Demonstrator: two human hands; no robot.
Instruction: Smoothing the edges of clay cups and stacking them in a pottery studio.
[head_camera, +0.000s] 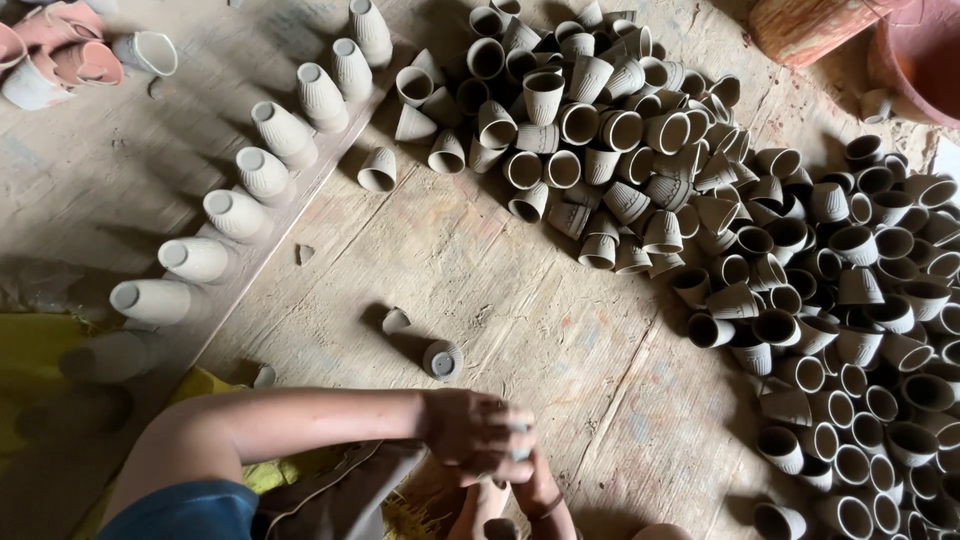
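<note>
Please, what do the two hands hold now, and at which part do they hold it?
It cannot be told for sure. The left hand and right hand are closed together low in the view, perhaps around a small grey clay cup, but the fingers hide it.

Heaped clay cups (700, 180) across the floor (480, 270) ahead and to the right. Left of them, a slanting row of stacked cups (250, 170) on a plank (262, 255). One lone cup (442, 360) just before both hands (490, 440).
</note>
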